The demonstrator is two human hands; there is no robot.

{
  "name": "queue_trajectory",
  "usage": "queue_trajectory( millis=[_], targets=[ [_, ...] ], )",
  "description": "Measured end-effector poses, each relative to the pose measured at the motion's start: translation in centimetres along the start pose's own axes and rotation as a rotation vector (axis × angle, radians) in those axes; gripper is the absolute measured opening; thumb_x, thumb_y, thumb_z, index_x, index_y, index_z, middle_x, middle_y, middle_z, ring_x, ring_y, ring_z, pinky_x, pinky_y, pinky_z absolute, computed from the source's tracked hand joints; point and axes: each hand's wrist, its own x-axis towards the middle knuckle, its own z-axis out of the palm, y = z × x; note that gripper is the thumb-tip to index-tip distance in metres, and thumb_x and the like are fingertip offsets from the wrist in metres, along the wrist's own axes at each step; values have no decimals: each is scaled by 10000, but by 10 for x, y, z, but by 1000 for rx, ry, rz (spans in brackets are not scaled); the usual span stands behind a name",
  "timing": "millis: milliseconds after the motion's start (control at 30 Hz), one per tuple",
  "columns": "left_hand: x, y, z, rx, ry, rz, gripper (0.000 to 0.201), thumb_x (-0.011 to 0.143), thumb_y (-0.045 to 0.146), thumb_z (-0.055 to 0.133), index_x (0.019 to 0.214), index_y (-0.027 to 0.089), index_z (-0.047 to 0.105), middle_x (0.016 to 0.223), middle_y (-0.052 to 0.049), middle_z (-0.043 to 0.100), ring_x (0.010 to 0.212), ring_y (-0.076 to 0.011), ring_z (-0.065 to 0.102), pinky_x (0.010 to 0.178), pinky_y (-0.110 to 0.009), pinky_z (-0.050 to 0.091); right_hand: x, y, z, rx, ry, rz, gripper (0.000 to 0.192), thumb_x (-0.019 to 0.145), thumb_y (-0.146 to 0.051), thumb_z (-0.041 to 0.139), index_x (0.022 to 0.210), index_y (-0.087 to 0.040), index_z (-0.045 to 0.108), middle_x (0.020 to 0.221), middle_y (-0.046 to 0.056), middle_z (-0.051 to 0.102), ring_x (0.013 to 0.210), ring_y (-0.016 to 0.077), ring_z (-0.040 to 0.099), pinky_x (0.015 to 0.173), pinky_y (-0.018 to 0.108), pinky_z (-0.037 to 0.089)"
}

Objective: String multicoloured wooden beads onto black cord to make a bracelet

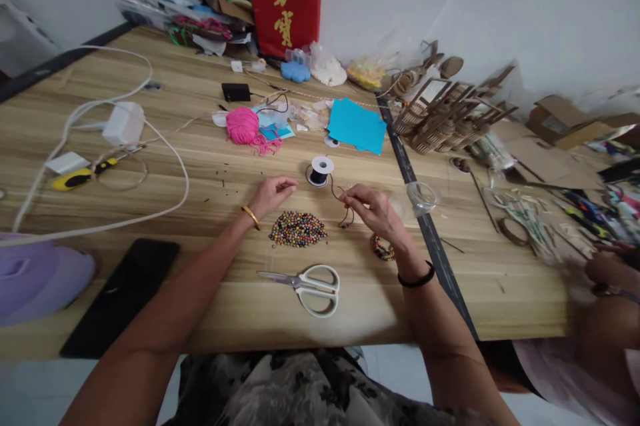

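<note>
My right hand [374,208] pinches a thin dark cord [334,191] that runs to a white spool of black cord [321,171]. Below the fingertips a loop of cord hangs, with a few small beads near its low end. My left hand [274,195] is closed at the fingertips, just above a heap of multicoloured beads [298,229]; whatever it may pinch is too small to make out. Partly behind my right wrist lies a beaded bracelet [383,249]. White-handled scissors [314,289] rest nearer me, blades pointing left.
Pink yarn [243,125] and blue sheets [357,125] lie farther back. Left are a white cable [183,179], a yellow cutter [73,179] and a black tablet-like slab [123,296]. Right of a dark strip stand wooden racks [450,116]; another person's hand [607,266] is at the far right.
</note>
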Motion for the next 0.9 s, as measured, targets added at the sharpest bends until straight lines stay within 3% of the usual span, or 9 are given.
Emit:
queue_trajectory(
  millis=[167,400,667,900],
  targets=[
    [-18,15,0,-15,-11,-21,242,788,331,614,910,148,713,909,-76,753,827,-194,690,799,-338,559,-7,3,9,158,12,42,209,929,-332,527,977,-172,652,784,30,634,668,130,614,620,257,476],
    [-47,36,8,-1,-30,8,197,818,304,595,886,169,721,926,-58,754,854,-193,691,801,-330,559,-18,6,43,343,114,83,285,863,-310,600,1089,-213,457,793,-9,591,672,114,582,634,249,489],
    [-58,43,14,23,1,60,172,838,280,588,857,164,713,881,-59,751,819,-190,685,806,-320,541,-26,2,66,212,135,161,169,859,-319,585,940,-175,622,825,36,649,680,132,580,620,253,476],
    [-62,39,17,60,9,106,149,842,254,584,840,174,709,862,-61,744,803,-189,673,797,-327,530,-30,3,71,177,138,105,178,897,-338,562,947,-189,646,852,39,649,719,146,591,641,263,484]
  ],
)
